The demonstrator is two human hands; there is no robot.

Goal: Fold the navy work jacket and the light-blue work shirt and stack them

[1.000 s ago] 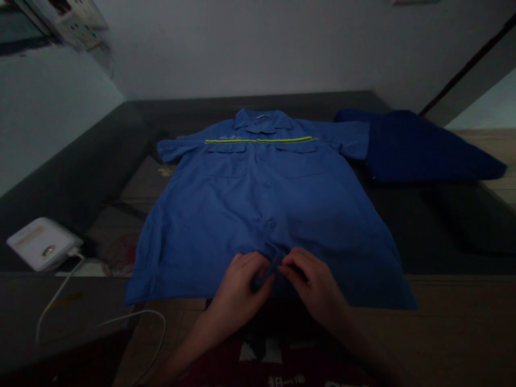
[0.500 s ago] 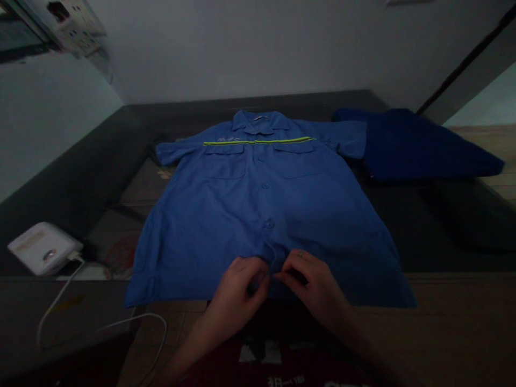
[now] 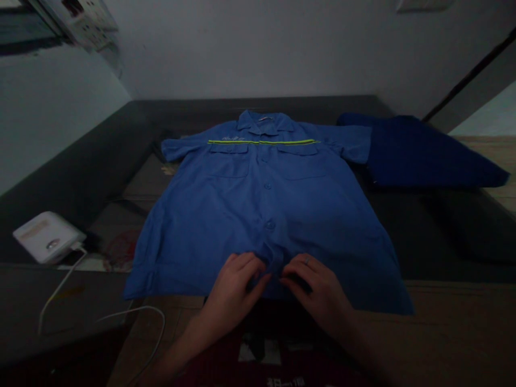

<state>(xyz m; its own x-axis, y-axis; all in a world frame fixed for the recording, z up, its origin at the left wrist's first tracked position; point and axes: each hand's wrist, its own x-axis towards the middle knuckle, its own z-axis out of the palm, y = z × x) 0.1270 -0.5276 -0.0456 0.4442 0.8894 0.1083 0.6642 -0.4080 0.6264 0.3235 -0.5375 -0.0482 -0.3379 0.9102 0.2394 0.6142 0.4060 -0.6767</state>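
Observation:
A blue short-sleeved button-up shirt (image 3: pixel 226 215) lies spread front side up, collar away from me, with a yellow-green stripe across its chest. At the bottom of its front placket, my left hand (image 3: pixel 239 282) pinches the cloth between thumb and fingers. Just to the right, my right hand (image 3: pixel 316 285), with a ring on one finger, grips the other side of the placket edge. A small gap separates the two hands, and the cloth bunches above them. Whether a button sits under my fingertips is hidden. Higher up, a shirt button (image 3: pixel 270 224) shows on the placket.
Dark blue folded cloth (image 3: pixel 431 153) lies at the right, touching the shirt sleeve. A white box-shaped device (image 3: pixel 48 236) with a white cable (image 3: pixel 60 293) is at the left. Wall sockets (image 3: pixel 92 27) are at upper left. The dark tabletop (image 3: pixel 447 226) ends near the shirt hem.
My fingertips, which met at the placket, are now slightly apart. The view has shifted a little; the shirt lies as before.

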